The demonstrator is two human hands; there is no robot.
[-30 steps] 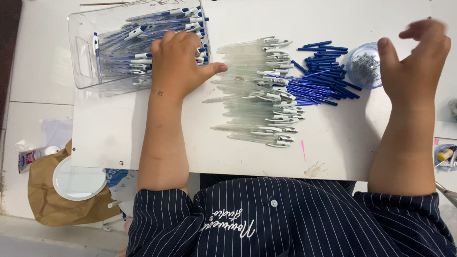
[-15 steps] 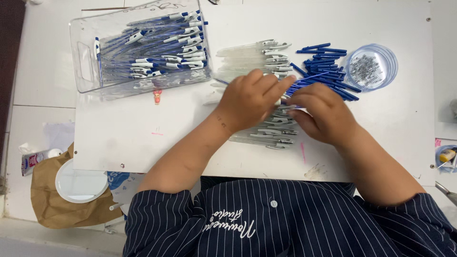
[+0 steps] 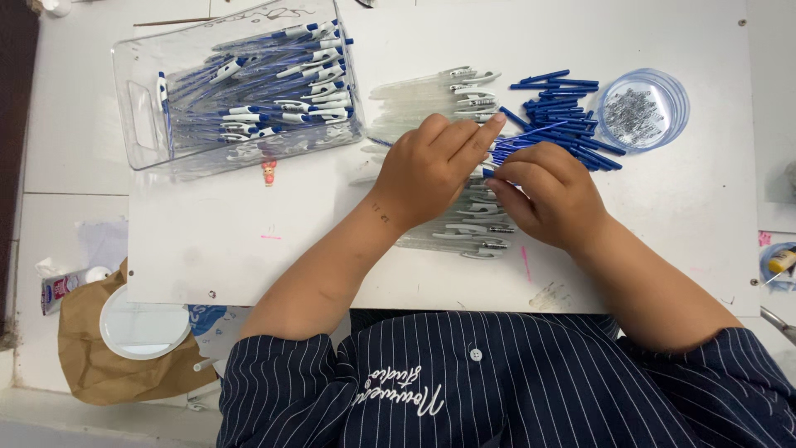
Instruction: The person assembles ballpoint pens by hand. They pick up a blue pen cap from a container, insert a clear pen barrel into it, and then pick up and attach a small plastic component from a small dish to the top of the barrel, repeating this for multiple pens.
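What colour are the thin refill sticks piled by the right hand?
Blue. The refill sticks lie beside the right hand, clearest in the head view.

White board (image 3: 249, 241) bears a clear bin (image 3: 137, 124) (holding pens); clear barrels (image 3: 423, 87); blue refills (image 3: 555, 83); round lid (image 3: 676, 91).

Probably a small assembly workshop: white worktable (image 3: 249, 241) with sorted pen parts (image 3: 555, 108) and a clear bin (image 3: 137, 124).
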